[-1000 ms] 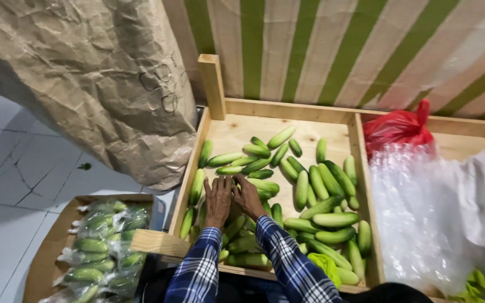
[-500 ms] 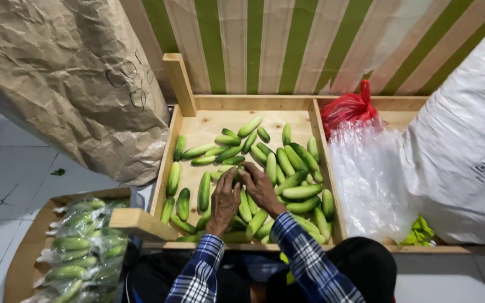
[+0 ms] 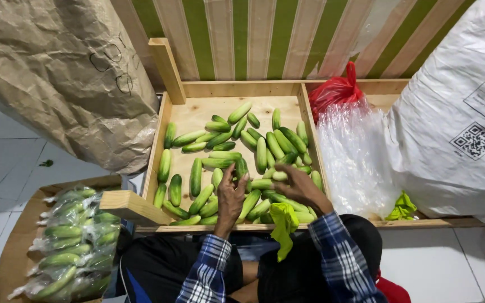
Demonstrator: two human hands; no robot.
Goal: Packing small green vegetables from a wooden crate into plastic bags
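Note:
A shallow wooden tray (image 3: 182,88) holds several loose green cucumbers (image 3: 266,147). My left hand (image 3: 230,194) rests among the cucumbers near the tray's front edge, its fingers curled around a cucumber (image 3: 242,168) that stands upright between them. Just to its right, my right hand (image 3: 299,186) closes over a pale cucumber (image 3: 279,175) lying on the pile. A yellow-green cloth (image 3: 283,224) hangs over the front edge below my right wrist. Both sleeves are blue plaid.
A big brown paper sack (image 3: 63,73) leans at the left. Bagged cucumbers (image 3: 74,241) fill a box at lower left. A red bag (image 3: 337,90), clear plastic bags (image 3: 355,157) and a large white woven sack (image 3: 456,118) stand at the right. Behind is a green-striped wall.
The view has shifted so the tray sits more to the left and closer. My hands have parted slightly, the left one now lifting a cucumber upright.

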